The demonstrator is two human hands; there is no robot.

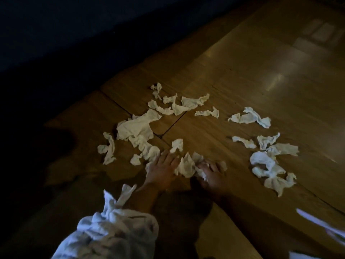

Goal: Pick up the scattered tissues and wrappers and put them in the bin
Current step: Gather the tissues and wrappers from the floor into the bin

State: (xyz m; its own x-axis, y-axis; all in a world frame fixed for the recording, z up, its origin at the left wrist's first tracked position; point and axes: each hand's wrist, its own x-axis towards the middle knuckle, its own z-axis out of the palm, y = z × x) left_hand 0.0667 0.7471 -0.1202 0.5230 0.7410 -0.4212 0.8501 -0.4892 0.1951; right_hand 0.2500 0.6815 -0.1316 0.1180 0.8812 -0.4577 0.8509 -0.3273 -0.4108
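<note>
Dim view, wooden floor with white tissues strewn across it. My left hand is flat on the floor at about 6 o'clock of the mess, fingers straight and spread, its edge against a crumpled wad that sits between both hands. My right hand is on the other side of that wad. Tissue bunches over and under its fingers, but it is too blurred and I cannot tell whether they curl round the wad or just lie on it. A small tissue sits just beyond the left fingertips at 12 o'clock. A large flat tissue is at 10 o'clock of the hands and trails down toward the left hand. A twisted strip is at 9 o'clock, with a small ball between it and the left hand. The far cluster lies at 12 o'clock, several pieces touching, and one loose piece is just beside it at 1 o'clock. A long piece lies at 2 o'clock, well apart. The right-side pile is at 3 o'clock, near the right hand but not touching it. A bunched white sleeve covers the left forearm at 7 o'clock.
</note>
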